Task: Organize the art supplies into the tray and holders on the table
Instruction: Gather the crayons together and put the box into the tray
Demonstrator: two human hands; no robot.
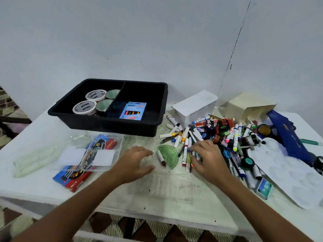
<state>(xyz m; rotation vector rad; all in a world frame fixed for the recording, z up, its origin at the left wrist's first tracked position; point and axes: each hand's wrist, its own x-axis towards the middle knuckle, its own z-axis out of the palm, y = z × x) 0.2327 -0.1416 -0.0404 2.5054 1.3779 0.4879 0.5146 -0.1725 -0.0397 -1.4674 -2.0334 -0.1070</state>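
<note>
Marker pile (218, 137) lies loose on the table (43, 130), right of the black tray (108, 123). Risk: raking through the heap could roll markers off the near edge, or drag the green protractor (168, 155) along. Right hand (208, 158) rests on the markers, fingers spread, gripping nothing visible. Left hand (134, 159) hovers, fingers relaxed, empty.

Readable print on the supplies

"Ninso" repeats round two white tape rolls (89, 101) at eleven o'clock; the blue crayon box (133, 110) at twelve reads "Ninso NEON".
</note>
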